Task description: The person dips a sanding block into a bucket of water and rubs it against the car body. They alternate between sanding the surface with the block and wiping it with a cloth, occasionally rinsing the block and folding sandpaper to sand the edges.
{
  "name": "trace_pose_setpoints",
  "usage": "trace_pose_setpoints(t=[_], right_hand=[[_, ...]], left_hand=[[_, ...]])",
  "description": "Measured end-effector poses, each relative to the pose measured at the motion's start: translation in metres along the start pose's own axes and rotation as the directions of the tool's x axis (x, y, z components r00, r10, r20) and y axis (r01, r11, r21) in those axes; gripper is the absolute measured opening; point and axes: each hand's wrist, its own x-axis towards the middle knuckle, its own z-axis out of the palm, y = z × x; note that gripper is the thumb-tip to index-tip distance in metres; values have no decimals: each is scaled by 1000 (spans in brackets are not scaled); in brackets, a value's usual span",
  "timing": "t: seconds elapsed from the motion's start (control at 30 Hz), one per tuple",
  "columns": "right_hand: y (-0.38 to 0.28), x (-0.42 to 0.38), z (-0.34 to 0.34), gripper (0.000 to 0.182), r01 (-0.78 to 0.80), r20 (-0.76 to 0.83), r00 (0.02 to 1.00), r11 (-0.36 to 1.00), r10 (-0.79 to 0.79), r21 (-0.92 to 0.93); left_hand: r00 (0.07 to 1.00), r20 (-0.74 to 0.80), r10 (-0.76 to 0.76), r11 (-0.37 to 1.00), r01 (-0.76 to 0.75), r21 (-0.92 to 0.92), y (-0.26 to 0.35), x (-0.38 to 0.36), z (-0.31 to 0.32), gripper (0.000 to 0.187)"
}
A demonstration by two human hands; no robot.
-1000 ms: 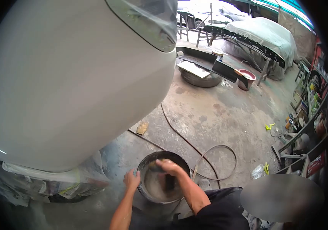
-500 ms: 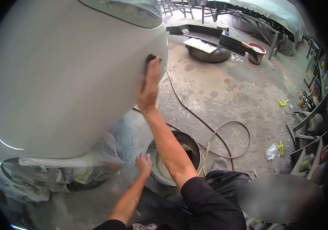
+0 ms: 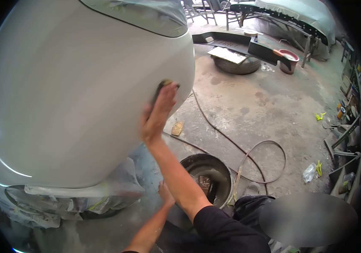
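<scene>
Pressing flat against the white car panel (image 3: 75, 92), the right hand (image 3: 157, 116) has its fingers stretched out straight over a dark sanding pad (image 3: 162, 85), pinning it to the paint at about one o'clock from the wrist. The left hand (image 3: 166, 195) rests on the near rim of the bucket (image 3: 227, 177), fingers curled over its edge. At three o'clock from the bucket, a hose (image 3: 254, 147) loops across the concrete floor (image 3: 248, 105). Masking paper (image 3: 70, 202) hangs under the panel.
</scene>
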Motion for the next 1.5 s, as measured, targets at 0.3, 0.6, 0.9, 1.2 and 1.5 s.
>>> trace_pose_setpoints(t=[0.3, 0.6, 0.9, 1.2, 1.5], right_hand=[[30, 64, -25, 70, -33, 64, 997, 998, 35, -46], [24, -12, -8, 73, 390, 218, 912, 899, -348, -197], [-27, -56, 17, 67, 411, 243, 888, 911, -390, -39], [-16, 78, -6, 68, -51, -38, 998, 999, 51, -7], [17, 124, -34, 68, -69, 20, 998, 994, 68, 85]], left_hand=[[995, -101, 9, 990, 5, 140, 47, -1, -26, 39], [1000, 14, 7, 983, -10, 183, 29, -1, -20, 41], [995, -78, 60, 998, -62, -17, -21, 1, 12, 36], [983, -71, 168, 984, -163, 66, -11, 1, 2, 42], [1000, -30, 3, 994, 1, 112, 32, 5, -19, 44]])
